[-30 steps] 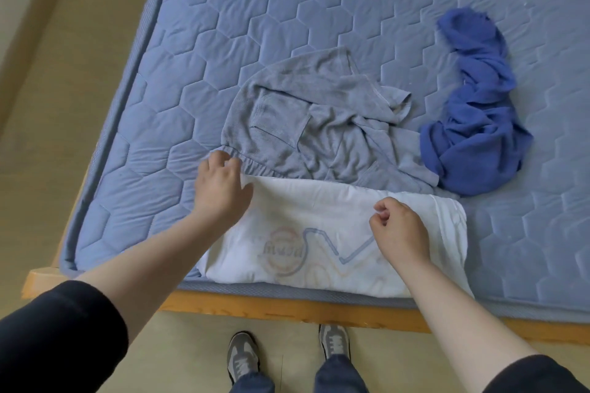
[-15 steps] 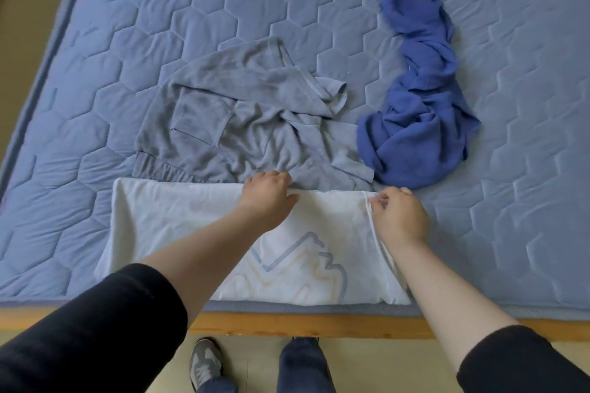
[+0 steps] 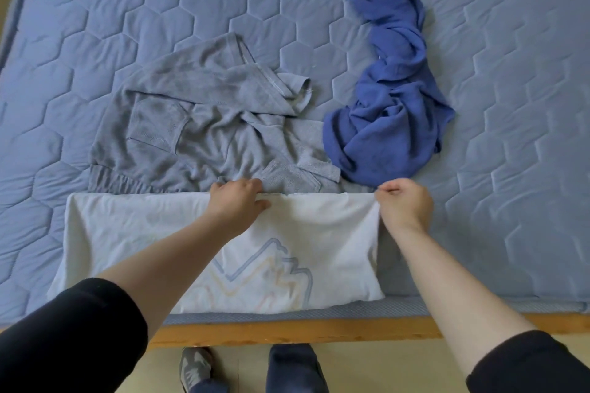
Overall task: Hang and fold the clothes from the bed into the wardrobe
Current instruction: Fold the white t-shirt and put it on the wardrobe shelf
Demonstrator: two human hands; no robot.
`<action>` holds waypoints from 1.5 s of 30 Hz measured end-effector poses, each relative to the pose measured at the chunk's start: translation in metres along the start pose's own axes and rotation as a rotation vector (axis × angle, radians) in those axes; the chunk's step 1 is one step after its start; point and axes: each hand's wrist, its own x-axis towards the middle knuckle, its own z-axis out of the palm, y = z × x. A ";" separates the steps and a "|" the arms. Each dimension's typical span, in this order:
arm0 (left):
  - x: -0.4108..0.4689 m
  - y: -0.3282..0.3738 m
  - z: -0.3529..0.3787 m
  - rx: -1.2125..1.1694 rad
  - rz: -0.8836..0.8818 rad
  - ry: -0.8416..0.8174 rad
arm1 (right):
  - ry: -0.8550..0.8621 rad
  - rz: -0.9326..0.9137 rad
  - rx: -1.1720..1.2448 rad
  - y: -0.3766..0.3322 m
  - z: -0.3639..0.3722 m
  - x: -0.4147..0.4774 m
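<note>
Where the shirt (image 3: pixel 127 233) lies: flat in a wide white band along the near edge of the bed (image 3: pixel 159 9), faint print showing
Left hand (image 3: pixel 236 204): fingers curled over the shirt's far edge near its middle, thumb on top, gripping the cloth
Right hand (image 3: pixel 404 204): fingers and thumb pinch the shirt's far right corner
Grey garment (image 3: pixel 198 124): crumpled just behind the shirt, touching its far edge
Blue garment (image 3: pixel 389 124): bunched right of the grey one, touching it
Frame (image 3: pixel 287 329): wood, under the mattress edge
</note>
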 end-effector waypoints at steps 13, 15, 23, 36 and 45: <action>0.023 0.052 -0.011 -0.142 0.184 -0.113 | -0.371 0.152 0.255 0.043 0.011 -0.007; 0.030 0.073 -0.010 -0.116 0.228 -0.163 | -0.402 0.186 0.271 0.052 0.012 -0.017; 0.052 0.148 0.008 0.046 0.327 -0.234 | -0.305 0.203 0.214 0.097 0.001 -0.055; 0.059 0.196 0.007 -0.256 0.428 -0.265 | -0.508 0.205 0.416 0.123 -0.008 -0.083; 0.062 0.188 0.016 0.256 0.192 -0.289 | -0.475 0.121 0.318 0.127 -0.005 -0.087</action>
